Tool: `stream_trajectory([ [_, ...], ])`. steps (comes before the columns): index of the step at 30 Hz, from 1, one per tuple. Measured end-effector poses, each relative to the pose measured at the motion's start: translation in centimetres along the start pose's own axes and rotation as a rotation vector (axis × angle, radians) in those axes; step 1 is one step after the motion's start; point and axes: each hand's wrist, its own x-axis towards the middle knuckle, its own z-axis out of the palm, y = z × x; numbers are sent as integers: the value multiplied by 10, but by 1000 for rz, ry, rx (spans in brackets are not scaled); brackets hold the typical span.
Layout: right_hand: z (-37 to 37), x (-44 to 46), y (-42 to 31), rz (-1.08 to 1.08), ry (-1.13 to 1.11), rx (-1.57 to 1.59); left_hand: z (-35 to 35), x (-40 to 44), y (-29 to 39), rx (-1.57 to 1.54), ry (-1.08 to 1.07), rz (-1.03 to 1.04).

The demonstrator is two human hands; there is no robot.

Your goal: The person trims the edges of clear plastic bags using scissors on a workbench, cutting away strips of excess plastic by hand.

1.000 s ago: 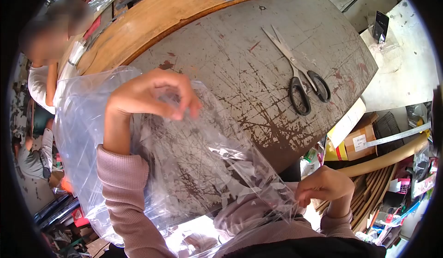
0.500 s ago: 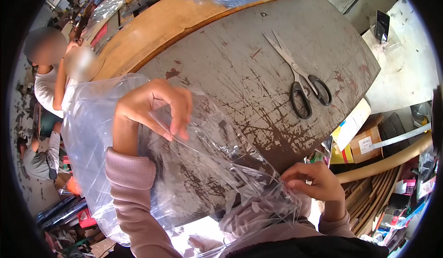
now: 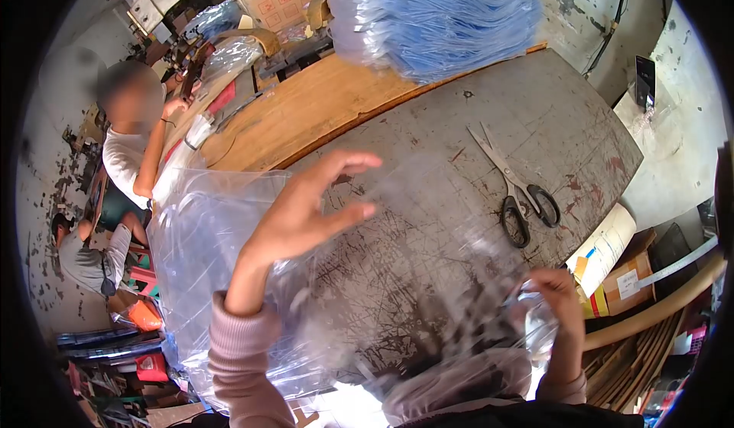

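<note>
My left hand (image 3: 302, 210) is raised over the left part of the worktable, its thumb and fingers apart with nothing between them. Below and beside it lies a layered heap of clear plastic sheets (image 3: 202, 275). Near the table's right front edge, my right hand (image 3: 556, 298) is closed on a thin clear plastic sheet (image 3: 489, 298). That sheet is smeared by motion and spreads in front of my body, so its edges are hard to make out. Scissors (image 3: 514, 191) with black handles lie on the scratched grey tabletop (image 3: 413, 130), blades partly apart and pointing away from me.
A tall stack of bluish plastic sheets (image 3: 451, 22) stands at the back on a wooden board (image 3: 298, 110). A phone (image 3: 644, 81) is propped at the right. Cardboard boxes (image 3: 623, 290) and a long tan roll (image 3: 657, 309) sit right of the table. A person (image 3: 134, 152) works at the left.
My left hand has let go of the clear sheet and opened. The sheet has swung toward my right hand, which still holds it. The camera view has tilted up, showing more of the back.
</note>
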Motion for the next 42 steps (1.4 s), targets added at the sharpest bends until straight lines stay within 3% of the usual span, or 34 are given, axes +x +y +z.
stream_trajectory([
  [2, -23, -1, 11, -76, 144, 268, -9, -19, 14, 84, -49, 18],
  [4, -50, 3, 21, -172, -17, 743, -11, -41, 20, 65, -218, 18],
  [7, -52, 22, -19, -325, -83, 779, 0, -72, 27, -130, -399, -38],
  [9, -55, 33, -28, -518, -194, 975, 14, -87, 34, -150, -442, -41],
  [13, -71, 62, -61, -709, -260, 1010, 38, -110, 52, -229, -587, -82],
  [19, -92, 58, -151, -1105, -96, 696, 70, -131, 80, -367, -724, -162],
  [20, -90, 62, -160, -1073, -369, 621, 73, -131, 87, -394, -809, -236],
  [21, -80, 64, -162, -1056, -515, 579, 87, -142, 75, -312, -551, 96],
  [22, -69, 66, -166, -1030, -655, 528, 100, -146, 67, -308, -536, 105],
  [24, -13, 69, -143, -935, -637, 240, 122, -150, 58, -863, -319, -195],
  [26, 48, 63, -126, -887, -680, -59, 130, -151, 57, -955, -187, -243],
  [28, 101, 54, -103, -996, -792, -363, 132, -158, 56, -1575, 394, -490],
  [29, 118, 46, -82, -1092, -842, -505, 124, -156, 70, -1397, 519, -648],
  [31, 132, 20, -58, -940, -1056, -778, 130, -178, 68, -1390, 613, -680],
  [34, 117, 12, -40, -836, -1012, -503, 148, -197, 63, -1226, 726, -640],
  [35, 102, 13, -44, -798, -919, -497, 164, -208, 62, -1225, 831, -517],
  [36, 84, 5, -47, -713, -691, -539, 175, -215, 62, -1224, 931, -396],
  [38, 57, -1, -39, -614, -119, -698, 186, -224, 59, -1231, 1000, -507],
  [39, 50, -3, -29, -590, 228, -809, 192, -235, 51, -957, 1038, -636],
  [40, 44, -6, -21, -569, 230, -825, 183, -223, 58, -679, 1052, -751],
  [41, 38, -8, -13, -424, 331, -755, 173, -213, 68, -891, 1113, -400],
  [42, 32, -11, -6, -282, 429, -683, 168, -207, 63, -708, 1297, -291],
])
